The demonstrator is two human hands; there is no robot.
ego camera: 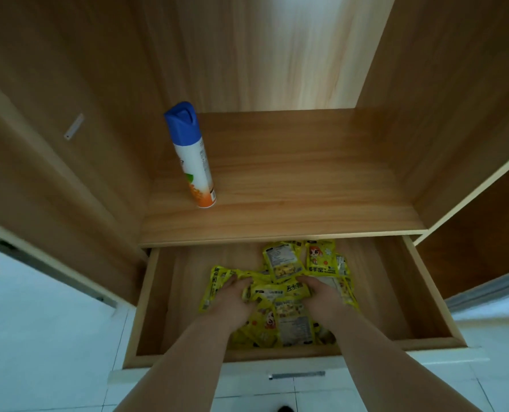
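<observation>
Danger of spilling glossy yellow plastic snack packets [280, 292], clutched between curled left hand [235, 297] and right hand [321, 295]. Could slip out beneath palms.

A pile of packets [280, 289] lies in the open drawer [396, 292], toward its right side. Behind and above, a spray can [192, 156] stands at the shelf's [306, 188] left edge.

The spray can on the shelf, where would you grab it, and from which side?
Around the white middle of the spray can, below the blue cap. It stands upright, a round slim cylinder, so a hand can wrap it sideways. Come from the front or right: the cabinet's left wall stands close on its other side.
</observation>
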